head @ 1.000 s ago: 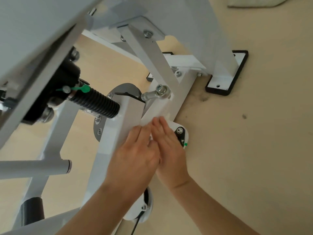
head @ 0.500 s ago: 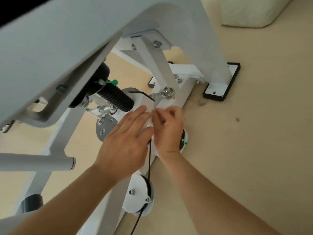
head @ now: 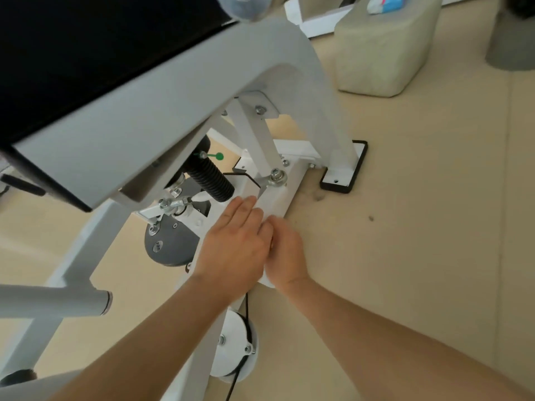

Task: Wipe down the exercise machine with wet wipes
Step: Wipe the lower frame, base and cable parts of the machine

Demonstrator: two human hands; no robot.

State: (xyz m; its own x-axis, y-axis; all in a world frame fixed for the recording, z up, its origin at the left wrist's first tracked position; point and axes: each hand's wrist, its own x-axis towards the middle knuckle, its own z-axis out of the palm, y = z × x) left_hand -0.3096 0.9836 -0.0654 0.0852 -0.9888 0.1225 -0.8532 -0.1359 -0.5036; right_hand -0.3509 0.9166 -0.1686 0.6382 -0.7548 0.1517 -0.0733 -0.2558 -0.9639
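We wipe frame bar (head: 295, 176) beside black spring (head: 212, 178).
Wet wipe (head: 270, 205) limp: pin flat. Left hand (head: 234, 244) flat-fingered; right hand (head: 286, 253) fingers hidden, cannot tell.

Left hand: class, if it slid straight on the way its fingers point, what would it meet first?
Probably the bolted joint on the white frame bar, just beyond the fingertips of the left hand. Depth is unclear from this one view.

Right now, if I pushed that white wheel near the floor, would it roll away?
Probably not: the white pulley wheel looks bolted to the white frame bar. It would likely just spin, tugging the black cable round its rim.
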